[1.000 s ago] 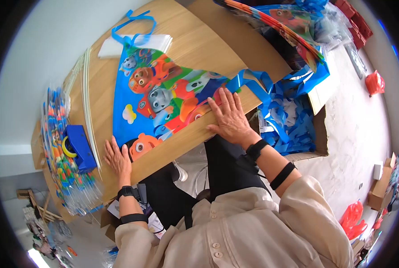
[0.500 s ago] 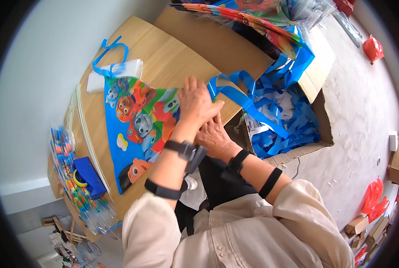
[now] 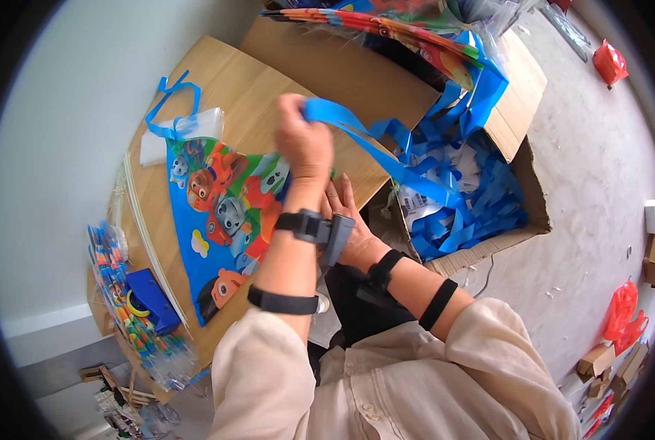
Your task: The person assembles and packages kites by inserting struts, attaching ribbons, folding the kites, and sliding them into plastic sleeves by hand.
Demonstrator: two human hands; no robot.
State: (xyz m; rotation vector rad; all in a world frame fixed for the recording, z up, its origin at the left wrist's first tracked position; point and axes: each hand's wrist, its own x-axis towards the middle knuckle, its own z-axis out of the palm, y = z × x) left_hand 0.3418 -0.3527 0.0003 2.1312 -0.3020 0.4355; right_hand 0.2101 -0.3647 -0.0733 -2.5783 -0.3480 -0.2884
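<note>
A sheet with a colourful cartoon-dog print (image 3: 228,209) and a blue border lies flat on the wooden table. My left hand (image 3: 303,143) is raised above the sheet's right end, fingers closed around a blue ribbon (image 3: 364,141). That ribbon hangs in loops down to the open cardboard box (image 3: 540,202), which holds a tangle of blue ribbons (image 3: 478,231). Close to the table edge, my right hand (image 3: 353,233) rests by the sheet's right corner, its visible fingers outstretched and partly behind my left wrist. A blue tie (image 3: 195,99) trails from the sheet's upper left corner.
Clear plastic sleeves (image 3: 151,149) lie under the tie. Thin white rods (image 3: 147,242), a blue tape dispenser (image 3: 153,301) and packed printed bundles (image 3: 114,257) lie along the left side. A stack of printed sheets (image 3: 386,28) sits above the box. Red bags (image 3: 621,312) are on the floor.
My left hand has lifted off the sheet's right end and moved up and left, drawing the blue ribbon with it. My right hand has stayed near the table edge, its fingers now more stretched out.
</note>
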